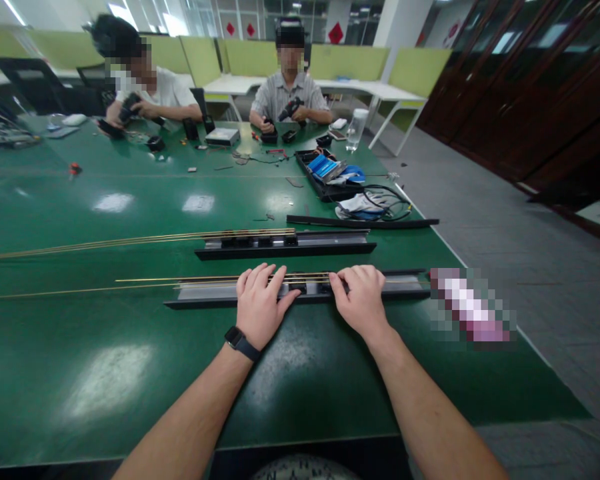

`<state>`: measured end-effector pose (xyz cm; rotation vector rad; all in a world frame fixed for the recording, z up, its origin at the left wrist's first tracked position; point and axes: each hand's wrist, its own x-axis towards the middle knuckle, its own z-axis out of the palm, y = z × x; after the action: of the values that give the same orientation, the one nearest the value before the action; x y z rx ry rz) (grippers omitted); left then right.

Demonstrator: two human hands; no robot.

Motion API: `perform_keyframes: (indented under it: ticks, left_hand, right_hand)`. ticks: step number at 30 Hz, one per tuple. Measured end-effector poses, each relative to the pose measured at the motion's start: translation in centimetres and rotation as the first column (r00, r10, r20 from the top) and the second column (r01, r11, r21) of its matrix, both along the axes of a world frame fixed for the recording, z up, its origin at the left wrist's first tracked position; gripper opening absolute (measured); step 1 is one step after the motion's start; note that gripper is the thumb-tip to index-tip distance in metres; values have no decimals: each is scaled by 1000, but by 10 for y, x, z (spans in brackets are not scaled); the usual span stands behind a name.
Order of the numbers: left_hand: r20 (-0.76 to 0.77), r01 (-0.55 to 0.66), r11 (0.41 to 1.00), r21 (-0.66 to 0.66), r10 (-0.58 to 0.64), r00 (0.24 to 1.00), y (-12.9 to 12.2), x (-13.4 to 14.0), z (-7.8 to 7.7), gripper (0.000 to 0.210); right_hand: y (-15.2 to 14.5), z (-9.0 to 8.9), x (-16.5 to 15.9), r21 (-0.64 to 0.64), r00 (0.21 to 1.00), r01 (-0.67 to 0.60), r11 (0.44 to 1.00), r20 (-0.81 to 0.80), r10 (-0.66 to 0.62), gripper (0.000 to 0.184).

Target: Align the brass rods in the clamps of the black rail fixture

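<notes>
A long channel-shaped rail, black outside and silvery inside, lies crosswise in front of me. Thin brass-coloured rods run along it, and one reaches past its left end. My left hand, with a watch on the wrist, lies across the rail, its fingers stretched over the rods and its thumb apart. Farther right, my right hand has its fingers curled over the rail, thumb against the rods. Between the hands, black blocks sit inside the channel; my fingers partly cover them.
Behind lies a second rail with longer rods reaching left. A black strip, a cable coil with gloves and a black tray are beyond. Two people with power tools sit opposite. A pixelated pink object lies right.
</notes>
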<state>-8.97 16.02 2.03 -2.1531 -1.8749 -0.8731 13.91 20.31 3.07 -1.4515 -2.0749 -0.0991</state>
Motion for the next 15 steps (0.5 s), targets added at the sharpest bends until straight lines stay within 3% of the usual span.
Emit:
perform_keyframes:
  ticks: [15]
  left_hand:
    - [-8, 0, 1000, 0, 0, 1000, -1, 0, 0, 47]
  right_hand:
    - [1, -1, 0, 16, 1000, -23, 1000, 2, 23, 31]
